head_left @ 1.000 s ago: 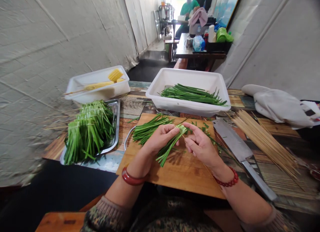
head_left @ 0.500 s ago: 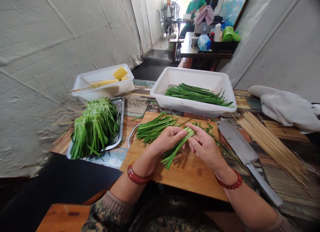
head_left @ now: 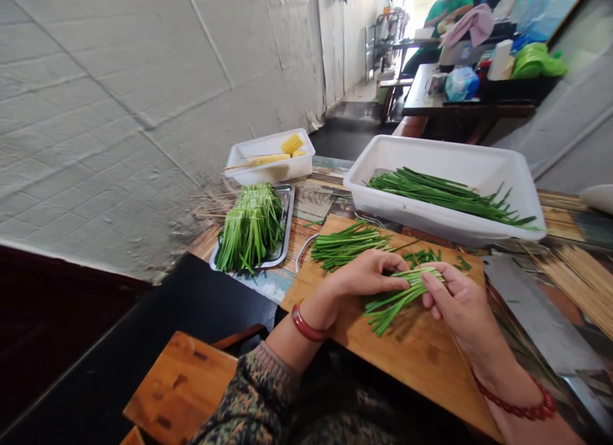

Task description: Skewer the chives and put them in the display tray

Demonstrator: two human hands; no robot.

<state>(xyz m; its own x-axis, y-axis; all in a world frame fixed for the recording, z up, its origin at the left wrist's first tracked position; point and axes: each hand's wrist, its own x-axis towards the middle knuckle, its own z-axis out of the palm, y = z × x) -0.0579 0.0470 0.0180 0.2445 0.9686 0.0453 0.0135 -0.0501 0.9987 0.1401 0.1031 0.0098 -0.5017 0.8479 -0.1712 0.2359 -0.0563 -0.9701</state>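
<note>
Between my hands, above the wooden cutting board (head_left: 416,362), is a small bunch of garlic chives (head_left: 390,311), pale ends toward the right. My left hand (head_left: 371,272) is closed round the bunch from the left. My right hand (head_left: 454,298) pinches its pale ends between thumb and fingers; a thin brownish tip shows just above them, too small to name surely. Left of the hands a pile of cut chives (head_left: 349,244) lies on the board, and short green scraps (head_left: 421,256) are behind the fingers.
A metal tray (head_left: 287,234) holds skewered chives (head_left: 251,225). Behind stand a white tub (head_left: 445,221) of long chives and a smaller one (head_left: 268,173) with corn. Right of the board lie a cleaver (head_left: 536,311) and bamboo skewers (head_left: 584,279). A person in green (head_left: 447,11) is far back.
The view has swung left, so everything appears further right. Both hands stay on the chive bunch; my right fingers have closed further over its pale ends.
</note>
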